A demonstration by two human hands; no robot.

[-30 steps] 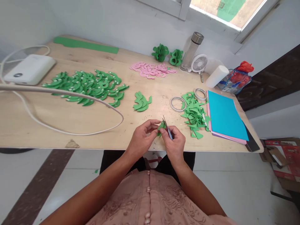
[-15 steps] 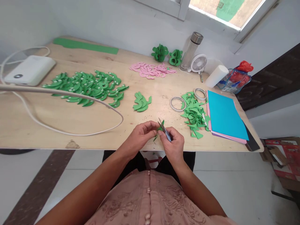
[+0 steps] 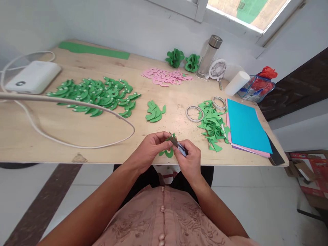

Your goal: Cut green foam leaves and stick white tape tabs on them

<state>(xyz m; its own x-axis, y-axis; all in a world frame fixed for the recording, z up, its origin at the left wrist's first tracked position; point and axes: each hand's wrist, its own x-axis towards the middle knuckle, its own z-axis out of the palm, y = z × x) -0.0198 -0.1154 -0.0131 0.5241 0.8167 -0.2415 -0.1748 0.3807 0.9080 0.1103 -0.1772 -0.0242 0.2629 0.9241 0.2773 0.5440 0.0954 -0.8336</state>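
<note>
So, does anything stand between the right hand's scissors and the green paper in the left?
Nothing visible does: the scissors, in the right hand, lie across the green paper that the left hand holds.

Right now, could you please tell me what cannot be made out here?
- Scissors: head view, handles largely hidden by the right hand.
- Held paper: head view, partly behind the left hand.
- Black slab: head view, partly under the paper stack.
- Cable: head view, cut by the left edge.

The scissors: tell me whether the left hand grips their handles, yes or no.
No, the right hand grips the scissors by the handles, while the left hand holds green paper.
</note>
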